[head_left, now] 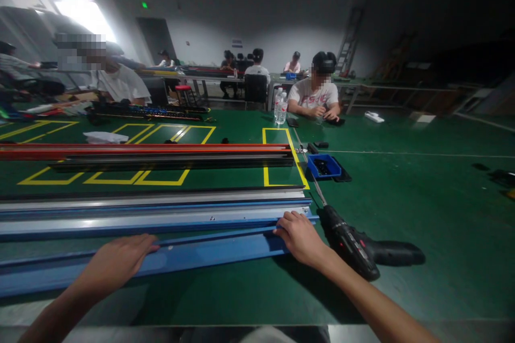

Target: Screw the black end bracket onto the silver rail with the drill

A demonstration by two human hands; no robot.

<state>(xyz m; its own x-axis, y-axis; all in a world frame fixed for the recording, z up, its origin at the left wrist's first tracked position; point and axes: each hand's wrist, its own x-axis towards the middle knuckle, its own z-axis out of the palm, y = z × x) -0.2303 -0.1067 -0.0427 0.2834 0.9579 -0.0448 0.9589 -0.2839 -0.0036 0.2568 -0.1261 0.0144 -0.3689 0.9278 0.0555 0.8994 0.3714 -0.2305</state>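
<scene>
A long blue metal profile (pixel 217 252) lies nearest to me, running from the left edge of the view to the middle. My left hand (pixel 120 257) lies across it, fingers over its far edge. At its right end, my right hand (pixel 300 236) grips it with fingers bent over the top; the fingertips are partly hidden. Just beyond lies a second profile, silver with blue edges (pixel 161 221), with a few small holes near its right end. Close to the right of my right hand, a black cordless drill (pixel 352 244) rests on its side, its long bit pointing away.
Farther back on the green table (pixel 442 198) lie a red profile (pixel 161 149) and a black profile (pixel 181 161). A blue bin (pixel 324 166) holds small dark parts. Water bottles (pixel 280 107) stand near a seated person (pixel 316 94); another person (pixel 120 83) sits at left.
</scene>
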